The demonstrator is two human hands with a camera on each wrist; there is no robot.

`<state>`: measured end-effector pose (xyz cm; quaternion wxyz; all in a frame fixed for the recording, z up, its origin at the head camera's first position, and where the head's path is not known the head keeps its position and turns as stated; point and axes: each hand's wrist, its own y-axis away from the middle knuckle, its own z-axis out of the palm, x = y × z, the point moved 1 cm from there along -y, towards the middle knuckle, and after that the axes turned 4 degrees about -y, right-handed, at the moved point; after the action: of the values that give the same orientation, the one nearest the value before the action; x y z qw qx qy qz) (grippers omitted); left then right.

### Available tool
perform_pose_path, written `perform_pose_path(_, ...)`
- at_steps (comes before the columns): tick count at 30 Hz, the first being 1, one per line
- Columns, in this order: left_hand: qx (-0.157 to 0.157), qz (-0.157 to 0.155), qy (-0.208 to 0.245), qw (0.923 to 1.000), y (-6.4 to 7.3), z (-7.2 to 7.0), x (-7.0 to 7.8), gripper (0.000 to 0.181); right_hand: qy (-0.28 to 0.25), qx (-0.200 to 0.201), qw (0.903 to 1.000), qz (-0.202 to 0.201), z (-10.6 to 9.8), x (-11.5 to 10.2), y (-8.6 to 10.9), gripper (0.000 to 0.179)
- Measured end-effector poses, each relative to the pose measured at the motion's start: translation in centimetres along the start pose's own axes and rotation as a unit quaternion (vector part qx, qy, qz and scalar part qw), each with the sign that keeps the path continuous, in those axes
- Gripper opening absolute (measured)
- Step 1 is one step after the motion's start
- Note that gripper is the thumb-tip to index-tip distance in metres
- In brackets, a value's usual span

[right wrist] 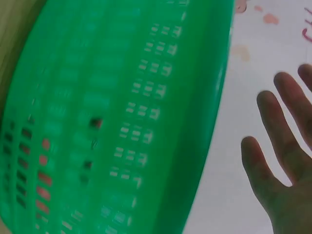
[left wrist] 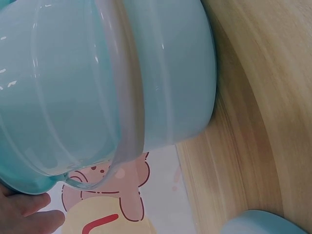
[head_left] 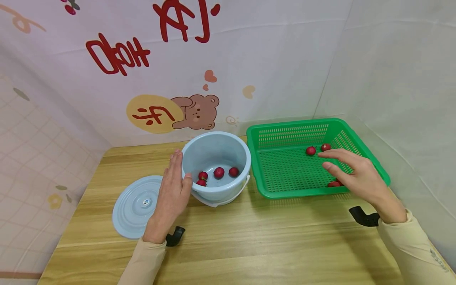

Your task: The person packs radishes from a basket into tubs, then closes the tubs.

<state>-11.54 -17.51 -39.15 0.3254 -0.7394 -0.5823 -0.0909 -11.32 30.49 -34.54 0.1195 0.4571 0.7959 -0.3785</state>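
My left hand (head_left: 172, 194) lies along the left side of a light blue bucket (head_left: 215, 148), its fingers straight at the rim. Several small round red fruits (head_left: 219, 172), some with green tops, lie at the bottom of the bucket. To the right, my right hand (head_left: 360, 178) hovers over the right part of a green plastic basket (head_left: 261, 178), fingers spread and slightly bent, holding nothing. Red fruits (head_left: 311, 151) lie inside the basket, some partly hidden by the hand. In the right wrist view, the fingers (right wrist: 278, 131) are apart from the basket wall (right wrist: 195, 126).
A light blue round lid (head_left: 130, 209) lies flat on the wooden table (head_left: 242, 249), left of the bucket and partly behind the left forearm. The bucket's handle (head_left: 228, 202) hangs down in front. A printed cloth (head_left: 285, 59) stands behind the table.
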Motion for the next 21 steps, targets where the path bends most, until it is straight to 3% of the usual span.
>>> perform_pose_path(10,-0.002,-0.002,-0.001,1.0000,0.1,-0.1,0.1,0.066,0.020,-0.082,0.9932,0.080,-1.4,2.9,0.5,0.032)
perform_pose_path(17,-0.003,-0.002,-0.001,1.0000,0.0,-0.1,0.0,0.066,0.029,-0.155,0.9773,0.141,-2.7,4.9,0.5,0.034)
perform_pose_path(21,-0.003,-0.001,0.000,1.0000,0.0,0.0,0.1,0.066,0.033,-0.196,0.9682,0.151,-3.1,6.0,0.3,0.038)
